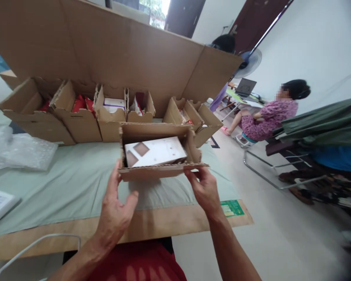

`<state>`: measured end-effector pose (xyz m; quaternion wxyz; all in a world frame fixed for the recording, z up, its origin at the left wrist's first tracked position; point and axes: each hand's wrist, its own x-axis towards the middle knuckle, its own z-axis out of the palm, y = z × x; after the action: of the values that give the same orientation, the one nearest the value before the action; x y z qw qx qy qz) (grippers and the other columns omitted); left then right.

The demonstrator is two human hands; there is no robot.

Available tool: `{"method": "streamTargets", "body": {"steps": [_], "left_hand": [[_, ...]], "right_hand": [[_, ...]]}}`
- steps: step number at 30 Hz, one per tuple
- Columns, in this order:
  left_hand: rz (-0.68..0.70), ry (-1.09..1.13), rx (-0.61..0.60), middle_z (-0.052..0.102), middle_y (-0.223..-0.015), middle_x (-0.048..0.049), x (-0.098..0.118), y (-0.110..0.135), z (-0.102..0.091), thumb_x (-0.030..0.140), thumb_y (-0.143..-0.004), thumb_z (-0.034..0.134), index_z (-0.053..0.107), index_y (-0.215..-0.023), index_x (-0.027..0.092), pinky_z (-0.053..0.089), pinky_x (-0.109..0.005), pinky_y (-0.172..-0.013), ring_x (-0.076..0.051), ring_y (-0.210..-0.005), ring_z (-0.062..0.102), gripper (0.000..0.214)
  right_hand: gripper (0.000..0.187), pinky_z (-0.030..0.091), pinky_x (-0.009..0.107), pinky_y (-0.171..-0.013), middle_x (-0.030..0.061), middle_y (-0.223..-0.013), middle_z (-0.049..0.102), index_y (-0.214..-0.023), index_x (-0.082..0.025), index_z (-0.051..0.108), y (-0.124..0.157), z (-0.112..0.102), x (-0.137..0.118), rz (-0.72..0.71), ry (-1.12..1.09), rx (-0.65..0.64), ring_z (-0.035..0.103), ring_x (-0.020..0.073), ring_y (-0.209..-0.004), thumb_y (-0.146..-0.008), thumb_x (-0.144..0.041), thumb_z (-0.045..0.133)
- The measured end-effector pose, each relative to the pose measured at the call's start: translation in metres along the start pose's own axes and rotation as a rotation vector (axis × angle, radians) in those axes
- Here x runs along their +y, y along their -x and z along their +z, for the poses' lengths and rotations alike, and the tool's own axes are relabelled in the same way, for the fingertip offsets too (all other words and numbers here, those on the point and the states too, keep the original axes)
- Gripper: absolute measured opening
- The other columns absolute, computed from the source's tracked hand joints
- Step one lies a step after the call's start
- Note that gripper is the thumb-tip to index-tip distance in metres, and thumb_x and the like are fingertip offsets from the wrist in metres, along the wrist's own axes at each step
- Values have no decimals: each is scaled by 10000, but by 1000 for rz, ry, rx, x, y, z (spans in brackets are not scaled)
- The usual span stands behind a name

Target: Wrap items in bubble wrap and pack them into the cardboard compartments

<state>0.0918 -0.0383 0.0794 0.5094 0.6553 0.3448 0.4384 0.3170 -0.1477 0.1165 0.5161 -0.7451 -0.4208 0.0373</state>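
Note:
An open-topped cardboard box (155,173) is held over the cloth in front of me, tipped so that its inside shows. In it lies a white carton (160,151) with brown diamond-shaped patches on one end. My left hand (115,207) has its fingers against the box's left side, with the thumb standing away from the cardboard. At the front right corner, my right hand (204,189) grips the box edge between thumb and fingers. The fingertips of both hands are partly hidden by the box.
Behind stands a row of cardboard bins (84,127) holding red packets and cartons, backed by a tall cardboard panel (128,47). Bubble wrap (32,150) and a white device (0,205) lie left. A white cable (38,244) crosses the table edge. A person (269,117) sits at right.

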Motion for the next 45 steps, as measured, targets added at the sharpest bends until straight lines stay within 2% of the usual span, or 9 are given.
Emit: {"method": "streamTargets", "body": {"steps": [6,10,17,23,27,30,37,40,45], "left_hand": [[-36,-51,66,416,-1627,-77,-25,20,-19,243,-875,670,330,-1599,320,335,-485,-1258,-292,-1458,466,803],[-129,-74,40,438,-1611,-75,-36,26,-12,279,-874,669,335,-1593,349,387,-492,-1221,-306,-1427,505,795],[-154,-73,100,581,-1435,-93,-37,6,-15,332,-844,691,480,-1480,288,377,-549,-1213,-316,-1340,568,672],[-219,-72,61,581,-1419,-85,-35,-5,-19,370,-836,710,517,-1415,307,393,-584,-1194,-316,-1311,586,613],[-242,-46,19,562,-1455,-93,-35,-3,-11,417,-850,695,472,-1460,330,467,-565,-1140,-307,-1267,622,656],[-219,-60,-27,526,-1514,-107,-41,5,3,404,-876,670,378,-1550,350,492,-550,-1120,-311,-1290,618,736],[-102,-61,-274,356,-1672,-100,-60,26,30,287,-891,656,272,-1623,372,485,-536,-1144,-341,-1476,453,831],[-100,-77,-284,331,-1683,-111,-60,31,34,286,-904,643,216,-1638,379,494,-546,-1132,-345,-1469,462,854],[-189,-79,-305,398,-1642,-141,-51,34,44,324,-908,627,220,-1641,354,511,-589,-1088,-374,-1417,520,839]], "right_hand": [[255,623,376,-813,84,-1134,751,-1101,-226,705,-14,35,14,-11,-111,-152,717,242,-964,-906,-366,618],[251,630,380,-813,89,-1102,749,-1098,-217,709,-9,28,32,-1,-128,-169,717,258,-1002,-899,-350,633],[404,632,386,-838,100,-1213,711,-1347,-255,619,40,18,37,-35,-105,-126,710,248,-1013,-944,-273,620],[430,636,400,-812,89,-1190,714,-1335,-263,617,38,21,40,-15,-83,-118,709,231,-908,-907,-245,649],[429,633,416,-845,97,-1210,717,-1327,-248,615,22,22,50,4,-71,-91,710,247,-963,-899,-258,646],[478,595,466,-984,117,-1303,692,-1383,-231,580,-7,28,64,-11,-101,-50,683,273,-1127,-908,-260,617],[745,412,540,-1210,205,-1599,434,-1594,-165,328,-62,59,100,-34,-156,-4,472,320,-1452,-966,-483,572],[725,390,520,-1228,208,-1628,383,-1609,-146,289,-70,68,102,-70,-154,-14,431,302,-1481,-990,-444,520],[610,356,512,-1249,143,-1619,419,-1565,-210,399,-83,78,91,-112,-123,-55,381,275,-1512,-969,-292,503]]}}
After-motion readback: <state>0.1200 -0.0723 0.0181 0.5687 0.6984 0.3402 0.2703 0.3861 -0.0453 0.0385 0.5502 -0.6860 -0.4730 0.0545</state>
